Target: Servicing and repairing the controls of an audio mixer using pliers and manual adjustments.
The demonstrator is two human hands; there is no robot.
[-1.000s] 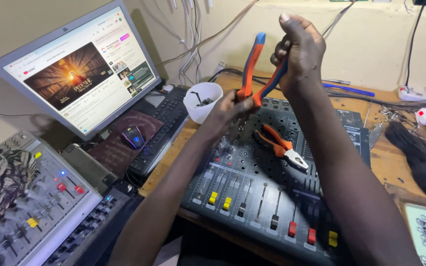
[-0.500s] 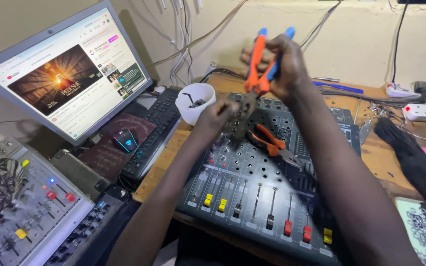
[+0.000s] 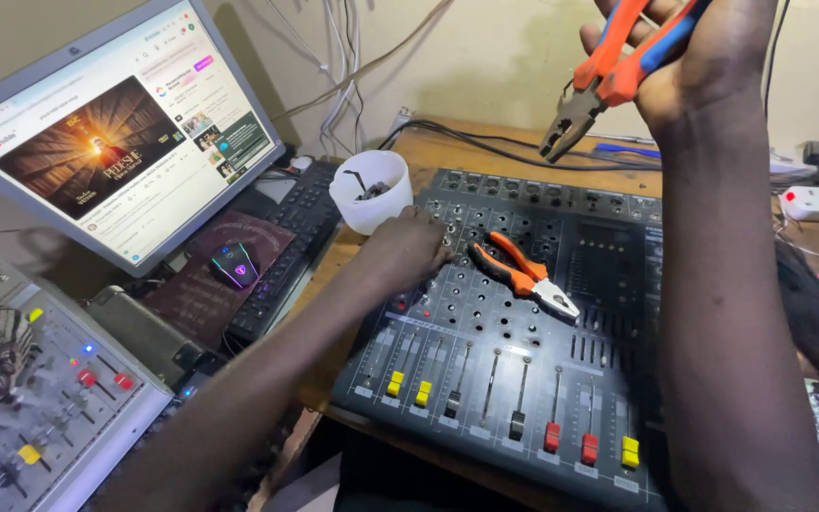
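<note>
The right hand (image 3: 703, 57) was raised well above the desk, its fingers wrapped tight around the orange-and-blue handles of a pair of combination pliers (image 3: 609, 76), whose dark nose hung pointing down and to the left, apparently parked out of the way while the other hand worked. The left hand (image 3: 409, 248) lay low on the audio mixer (image 3: 523, 379), fingers curled together against the panel among the bare control posts near its upper left; whether they pinched something small there could not be told, since the knuckles hid the tips. Just beside that hand, a second pair of pliers (image 3: 521, 272) with orange handles rested flat on the mixer's face, within easy reach. A white plastic cup (image 3: 370, 190) stood just off the mixer's upper left corner (it held some small dark parts, probably kept together so they would not roll away). Farther left sat a lit monitor (image 3: 116, 142), a black keyboard (image 3: 286, 256) and a glowing mouse (image 3: 234, 264) on a mat, with another mixer (image 3: 40, 408) at the lower left.
</note>
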